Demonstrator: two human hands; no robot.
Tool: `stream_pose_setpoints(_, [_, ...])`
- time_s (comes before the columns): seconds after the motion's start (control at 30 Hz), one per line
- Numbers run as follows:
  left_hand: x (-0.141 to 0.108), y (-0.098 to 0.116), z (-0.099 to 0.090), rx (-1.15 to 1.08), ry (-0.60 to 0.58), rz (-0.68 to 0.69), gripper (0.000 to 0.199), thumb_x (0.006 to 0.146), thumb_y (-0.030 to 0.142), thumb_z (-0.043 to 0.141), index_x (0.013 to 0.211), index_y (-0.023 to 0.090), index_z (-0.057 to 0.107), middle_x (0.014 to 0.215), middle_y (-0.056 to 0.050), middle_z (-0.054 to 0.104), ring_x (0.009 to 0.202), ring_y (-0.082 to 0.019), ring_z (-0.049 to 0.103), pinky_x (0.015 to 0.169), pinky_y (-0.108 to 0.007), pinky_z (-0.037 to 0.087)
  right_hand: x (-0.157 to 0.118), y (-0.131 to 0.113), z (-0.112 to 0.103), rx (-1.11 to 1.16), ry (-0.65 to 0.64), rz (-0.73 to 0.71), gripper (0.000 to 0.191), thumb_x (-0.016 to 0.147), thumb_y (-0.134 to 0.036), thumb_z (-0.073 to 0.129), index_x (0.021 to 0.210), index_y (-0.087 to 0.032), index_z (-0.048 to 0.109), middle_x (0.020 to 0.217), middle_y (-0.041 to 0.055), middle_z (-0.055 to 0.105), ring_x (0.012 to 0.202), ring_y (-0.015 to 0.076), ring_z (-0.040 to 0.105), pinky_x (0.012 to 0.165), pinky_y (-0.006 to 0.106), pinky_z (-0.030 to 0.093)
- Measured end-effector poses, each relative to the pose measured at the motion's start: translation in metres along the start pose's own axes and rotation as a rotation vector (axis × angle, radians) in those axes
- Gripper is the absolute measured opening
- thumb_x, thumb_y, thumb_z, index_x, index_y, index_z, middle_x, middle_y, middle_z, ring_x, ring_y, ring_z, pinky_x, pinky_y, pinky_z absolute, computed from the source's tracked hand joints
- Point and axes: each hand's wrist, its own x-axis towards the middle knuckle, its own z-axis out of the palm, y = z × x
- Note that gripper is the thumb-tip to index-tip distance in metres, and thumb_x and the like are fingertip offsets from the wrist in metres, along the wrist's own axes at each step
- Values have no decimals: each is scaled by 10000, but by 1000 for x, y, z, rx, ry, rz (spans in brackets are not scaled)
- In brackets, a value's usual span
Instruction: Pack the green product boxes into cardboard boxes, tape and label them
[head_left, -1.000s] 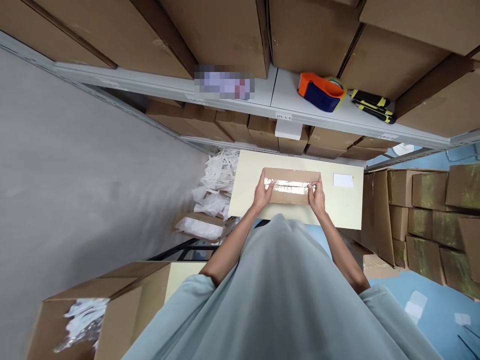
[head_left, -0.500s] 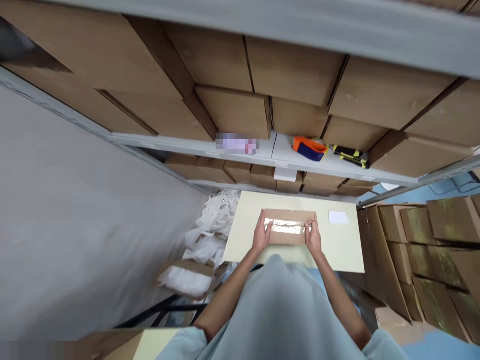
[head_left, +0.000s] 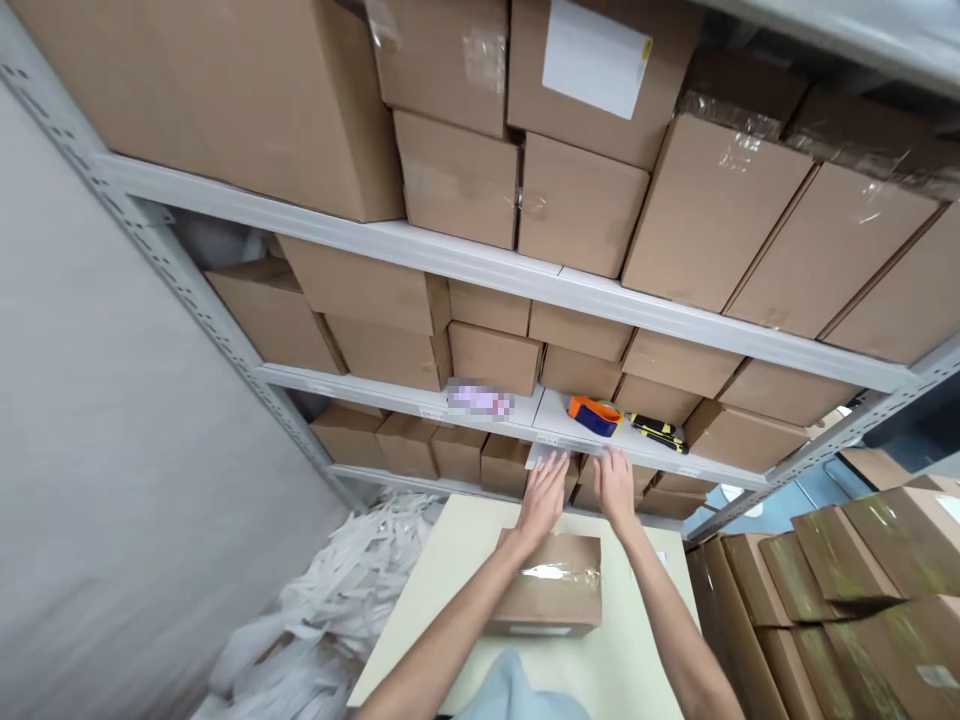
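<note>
Both hands reach forward past a taped cardboard box [head_left: 544,605] on the cream tabletop [head_left: 427,590]. My left hand [head_left: 544,500] has its fingers stretched out over a white sheet [head_left: 537,454] under the shelf edge. Its fingers partly cover the sheet, so its full shape is hidden. Beside it, my right hand [head_left: 616,490] is raised to the same shelf edge, fingers extended, close to the sheet's right end. A grip by this hand cannot be made out. Clear tape runs shiny across the box top, and neither hand touches the box.
On the shelf above the hands lie an orange and blue tape dispenser [head_left: 595,415] and black-yellow utility knives [head_left: 656,432]. Cartons [head_left: 585,200] fill the racks. More cartons [head_left: 825,560] are stacked at right. White packing scraps [head_left: 352,570] lie at left beside the wall.
Both hands have let go of the taped box and moved forward to the white sheet at the shelf. The view has tilted up, showing more of the racks.
</note>
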Motion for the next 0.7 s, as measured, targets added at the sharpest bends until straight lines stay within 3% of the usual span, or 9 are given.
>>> stream_pose_setpoints(0.1, [82,25,-16,-53,117,7,662,1090,193,386,1748,186,456,1680,-170,614,1673,-310,464,1413,-663,333,85,-11,-21,-223,-156,32,467,1151,-311,348,1432,-78,640,1561,302,634,1499,374,582,1292,578,434])
stream_pose_setpoints(0.2, [116,41,-23,-59,180,-3,619,1105,242,390,1707,143,491,1678,-202,611,1676,-322,462,1412,-663,327,122,-19,-21,-346,-325,122,457,1077,-237,518,1466,-17,617,1474,327,689,1407,380,650,1227,507,471])
stream_pose_setpoints(0.27, [112,44,-20,-61,185,-11,596,1106,258,401,1671,118,527,1663,-221,621,1672,-333,468,1411,-652,335,126,-21,-15,-363,-356,152,468,1005,-162,590,1444,-10,636,1427,334,720,1352,382,690,1201,493,477])
stream_pose_setpoints(0.37, [89,43,-9,-70,167,-38,576,1085,239,431,1630,119,573,1611,-225,666,1636,-347,515,1398,-644,367,125,-20,-10,-373,-376,183,477,1001,-99,538,1461,-12,630,1456,339,709,1354,369,694,1196,475,464])
stream_pose_setpoints(0.53, [61,49,5,-146,163,-152,538,1034,213,515,1557,177,641,1480,-197,748,1537,-368,607,1338,-666,448,134,-14,-21,-311,-417,200,454,1029,-139,553,1457,-3,617,1342,312,762,1247,347,743,1102,430,522])
stream_pose_setpoints(0.63, [41,52,-5,-241,162,-239,515,1026,208,540,1527,182,654,1479,-199,739,1469,-357,653,1282,-634,518,122,-9,-27,-266,-411,209,457,1057,-189,525,1480,-27,586,1336,285,761,1236,337,740,1088,433,544])
stream_pose_setpoints(0.7, [16,54,-20,-305,163,-280,471,1048,233,550,1503,197,666,1476,-184,737,1444,-341,665,1262,-598,544,92,-8,-29,-165,-392,212,460,1090,-283,493,1483,-56,570,1292,247,775,1173,326,751,1041,440,579])
